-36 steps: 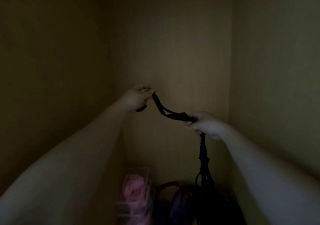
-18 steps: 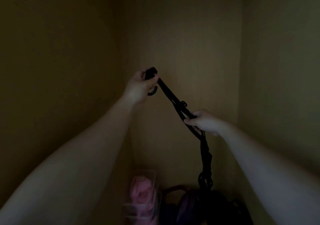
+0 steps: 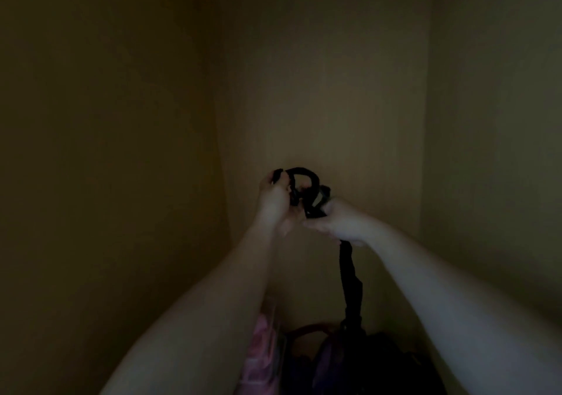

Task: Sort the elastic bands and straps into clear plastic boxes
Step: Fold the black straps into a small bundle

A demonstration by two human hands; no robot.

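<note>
Black strap (image 3: 352, 276), limp, light, tangle-prone by my judgement, is held high above the pink-filled box (image 3: 262, 352): left hand (image 3: 275, 203) fingers curled round its looped top, right hand (image 3: 343, 223) fingers clamped mid-length, tail dangling; best gathered loop by loop.

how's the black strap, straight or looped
Looped at the top: black strap coils between left hand and right hand; its tail hangs down.

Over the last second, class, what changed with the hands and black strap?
The left hand came in beside the right hand, so the black strap between them went from a stretched line to gathered loops. Both hands still grip it; its tail still hangs down.
</note>
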